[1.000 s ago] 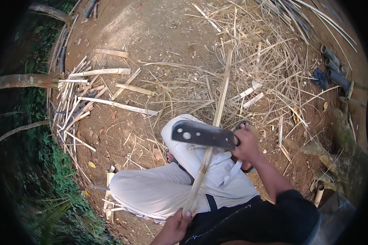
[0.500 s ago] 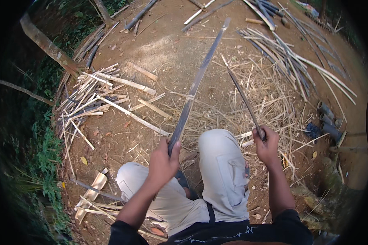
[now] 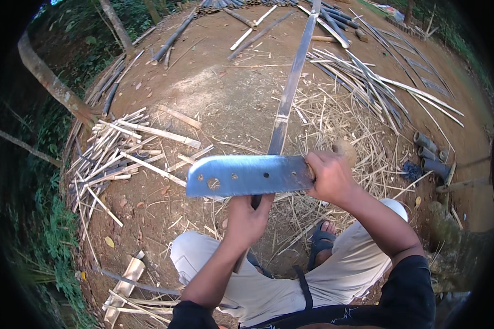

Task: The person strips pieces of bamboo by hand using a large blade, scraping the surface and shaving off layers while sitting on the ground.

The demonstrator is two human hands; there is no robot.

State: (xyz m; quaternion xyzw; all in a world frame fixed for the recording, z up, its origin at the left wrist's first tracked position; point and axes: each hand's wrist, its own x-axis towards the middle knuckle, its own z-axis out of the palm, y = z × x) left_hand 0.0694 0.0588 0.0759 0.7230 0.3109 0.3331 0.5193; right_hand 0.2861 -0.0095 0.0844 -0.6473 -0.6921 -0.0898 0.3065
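Holding a long, narrow bamboo strip (image 3: 292,90) in the left hand (image 3: 246,222), with thumb and fingers wrapped around its lower part. Running the strip up and away from the body, leaning slightly right, dark-faced, past a pale node to the top edge of the view. Gripping a broad knife (image 3: 247,175) in the right hand (image 3: 332,178), with fingers curled tightly about the mostly hidden handle. Pointing the blade leftward, broad face toward the camera, pierced by a row of round holes and shining blue. Crossing in front of the strip in this view and overlapping the tips of the left hand; cannot tell whether touching the strip. Seen below: pale trousers (image 3: 357,263), knees apart, and a dark sandal (image 3: 320,241) between. Noted on the brown soil (image 3: 241,93): at left, a heap of split pieces (image 3: 115,153); at lower left, a trough-shaped bamboo piece (image 3: 125,282); at right, scattered shavings (image 3: 340,120), with a bundle of long strips (image 3: 368,90) beyond; farther right, short bamboo tubes (image 3: 425,145) beside a dark blue bunched item (image 3: 410,171).
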